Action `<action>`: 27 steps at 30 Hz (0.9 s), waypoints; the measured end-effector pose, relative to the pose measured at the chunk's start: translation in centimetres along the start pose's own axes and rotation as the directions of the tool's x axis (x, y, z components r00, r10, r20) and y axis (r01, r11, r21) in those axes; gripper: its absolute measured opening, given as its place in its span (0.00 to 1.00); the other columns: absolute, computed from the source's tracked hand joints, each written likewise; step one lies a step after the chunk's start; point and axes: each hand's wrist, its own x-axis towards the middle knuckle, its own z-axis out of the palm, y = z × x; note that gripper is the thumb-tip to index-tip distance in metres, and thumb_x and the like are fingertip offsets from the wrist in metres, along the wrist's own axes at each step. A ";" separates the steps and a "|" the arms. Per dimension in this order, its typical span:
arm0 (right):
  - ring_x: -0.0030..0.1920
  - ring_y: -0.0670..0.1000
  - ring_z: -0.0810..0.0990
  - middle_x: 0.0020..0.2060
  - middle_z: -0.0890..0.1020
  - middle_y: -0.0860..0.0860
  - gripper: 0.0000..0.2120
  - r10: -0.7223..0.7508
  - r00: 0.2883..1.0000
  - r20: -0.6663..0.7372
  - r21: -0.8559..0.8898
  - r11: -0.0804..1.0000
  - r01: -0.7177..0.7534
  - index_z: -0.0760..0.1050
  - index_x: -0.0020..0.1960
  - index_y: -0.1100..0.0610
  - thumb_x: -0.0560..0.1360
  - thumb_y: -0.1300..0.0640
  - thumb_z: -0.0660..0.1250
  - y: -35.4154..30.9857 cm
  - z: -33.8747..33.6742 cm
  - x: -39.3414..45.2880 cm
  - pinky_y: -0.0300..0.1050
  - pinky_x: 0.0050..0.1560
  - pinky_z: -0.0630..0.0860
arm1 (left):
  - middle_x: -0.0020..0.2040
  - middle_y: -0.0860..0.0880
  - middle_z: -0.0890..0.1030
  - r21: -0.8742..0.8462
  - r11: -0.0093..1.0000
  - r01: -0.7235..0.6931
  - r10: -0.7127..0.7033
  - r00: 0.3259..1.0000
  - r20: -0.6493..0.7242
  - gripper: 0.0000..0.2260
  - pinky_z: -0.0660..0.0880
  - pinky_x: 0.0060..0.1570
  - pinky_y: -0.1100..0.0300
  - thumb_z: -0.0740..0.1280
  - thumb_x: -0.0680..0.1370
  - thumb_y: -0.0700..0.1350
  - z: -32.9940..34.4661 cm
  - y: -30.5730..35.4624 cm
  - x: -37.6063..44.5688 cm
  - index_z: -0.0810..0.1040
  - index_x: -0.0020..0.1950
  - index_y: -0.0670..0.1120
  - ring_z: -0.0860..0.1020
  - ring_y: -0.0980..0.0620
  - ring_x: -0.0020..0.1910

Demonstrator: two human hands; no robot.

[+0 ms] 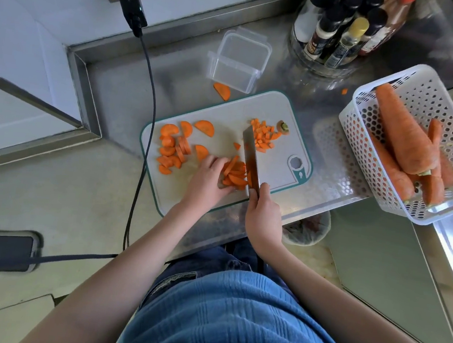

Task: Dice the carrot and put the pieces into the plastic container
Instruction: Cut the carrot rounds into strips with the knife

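Note:
On the grey cutting board (225,110) my left hand (211,174) holds a bunch of carrot strips (235,172) in place with curled fingers. My right hand (262,208) grips the handle of a cleaver (250,157), whose blade stands right beside the strips. Half-round carrot slices (173,147) lie at the board's left. A heap of diced carrot (263,136) and a carrot top (283,127) lie at the far right. The clear plastic container (237,61) stands empty behind the board.
A white perforated basket (361,134) with whole carrots (400,132) stands at the right. A rack of seasoning bottles (341,30) is at the back. One carrot slice (222,90) lies on the counter before the container. A black cable (148,114) runs down the left side.

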 end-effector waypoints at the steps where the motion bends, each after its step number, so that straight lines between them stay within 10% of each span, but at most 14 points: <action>1: 0.33 0.57 0.74 0.34 0.76 0.55 0.11 -0.004 1.000 0.002 0.007 1.000 0.004 0.62 0.49 0.57 0.83 0.51 0.50 0.0 0.0 0.1 0.47 0.28 0.65 | 0.54 0.43 0.72 0.014 1.000 -0.014 0.014 1.000 -0.021 0.27 0.75 0.48 0.53 0.78 0.65 0.50 0.1 -0.1 -0.1 0.75 0.60 0.42 0.75 0.44 0.51; 23: 0.27 0.50 0.66 0.27 0.69 0.50 0.14 -0.068 0.998 -0.002 0.198 0.978 0.067 0.60 0.40 0.56 0.82 0.52 0.55 0.5 -1.3 1.6 0.44 0.28 0.62 | 0.59 0.48 0.77 0.010 0.981 -0.193 0.193 0.975 -0.105 0.22 0.69 0.61 0.56 0.73 0.72 0.50 -1.8 1.3 0.4 0.77 0.64 0.44 0.72 0.48 0.59; 27: 0.29 0.52 0.67 0.28 0.69 0.50 0.13 -0.062 0.998 -0.009 0.322 0.945 0.062 0.62 0.41 0.58 0.82 0.54 0.56 0.1 -1.4 2.1 0.50 0.31 0.66 | 0.60 0.43 0.78 -0.022 0.967 -0.253 0.250 0.963 -0.102 0.18 0.71 0.61 0.57 0.69 0.74 0.35 -0.6 3.3 0.5 0.77 0.64 0.39 0.75 0.45 0.59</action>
